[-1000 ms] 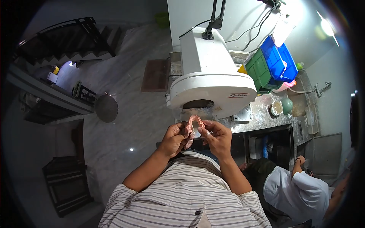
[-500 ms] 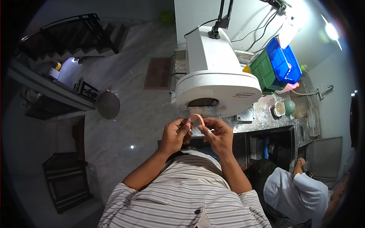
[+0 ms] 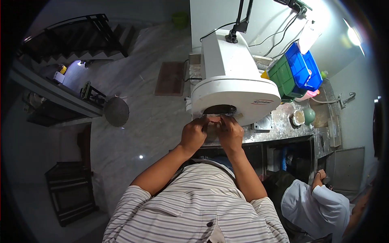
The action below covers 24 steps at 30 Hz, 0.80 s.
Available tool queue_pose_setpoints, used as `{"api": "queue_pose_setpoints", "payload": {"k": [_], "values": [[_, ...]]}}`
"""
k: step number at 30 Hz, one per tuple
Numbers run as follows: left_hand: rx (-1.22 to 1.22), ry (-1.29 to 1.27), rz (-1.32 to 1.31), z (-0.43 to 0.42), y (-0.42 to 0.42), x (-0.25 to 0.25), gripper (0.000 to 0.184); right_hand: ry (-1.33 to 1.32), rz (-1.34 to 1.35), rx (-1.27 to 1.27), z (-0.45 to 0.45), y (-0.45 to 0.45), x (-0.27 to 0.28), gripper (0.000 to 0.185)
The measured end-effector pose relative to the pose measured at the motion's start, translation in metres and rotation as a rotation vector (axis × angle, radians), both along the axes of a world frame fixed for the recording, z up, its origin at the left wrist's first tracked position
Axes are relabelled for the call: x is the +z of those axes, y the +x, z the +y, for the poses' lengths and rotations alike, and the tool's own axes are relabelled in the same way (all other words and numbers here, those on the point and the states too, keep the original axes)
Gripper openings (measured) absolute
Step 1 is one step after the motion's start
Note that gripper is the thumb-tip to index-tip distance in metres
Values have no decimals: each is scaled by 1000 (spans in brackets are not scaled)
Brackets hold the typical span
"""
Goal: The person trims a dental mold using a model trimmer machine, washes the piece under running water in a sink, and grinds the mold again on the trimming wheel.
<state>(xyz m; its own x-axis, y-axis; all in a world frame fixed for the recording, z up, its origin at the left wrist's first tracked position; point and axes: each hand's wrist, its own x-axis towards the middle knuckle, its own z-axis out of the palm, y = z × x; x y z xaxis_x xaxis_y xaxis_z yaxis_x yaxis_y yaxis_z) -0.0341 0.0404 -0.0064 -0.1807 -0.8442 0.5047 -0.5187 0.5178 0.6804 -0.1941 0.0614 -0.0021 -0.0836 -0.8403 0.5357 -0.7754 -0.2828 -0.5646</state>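
Between my two hands is a pink, arch-shaped dental cast (image 3: 214, 119), seen edge-on, with its ends covered by my fingers. My left hand (image 3: 194, 134) pinches its left end, and my right hand (image 3: 231, 134) pinches the right end. Just beyond the cast is the dark opening (image 3: 220, 109) in the front of a white model trimmer (image 3: 235, 91). The cast sits at the lower edge of that opening; whether it touches anything inside cannot be made out.
On the stained counter (image 3: 283, 115) to the right stand a green bin (image 3: 282, 79), a blue bin (image 3: 302, 69), a white bowl (image 3: 298, 117) and a green ball-like object (image 3: 309, 115). A person in a white shirt (image 3: 312, 204) is low at the right. A lamp arm (image 3: 241, 26) rises above the trimmer.
Both hands have moved forward with the dental cast, from in front of the trimmer up to its opening. The cast has turned from showing its arch to showing an edge.
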Motion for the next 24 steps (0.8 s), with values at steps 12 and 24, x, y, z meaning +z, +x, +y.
{"api": "queue_pose_setpoints", "payload": {"k": [12, 24], "values": [[94, 82, -116, -3, -5, -2, 15, -82, 103, -30, -17, 7, -5, 26], [419, -275, -106, -16, 16, -5, 87, -136, 101, 25, -18, 6, -3, 37]]}}
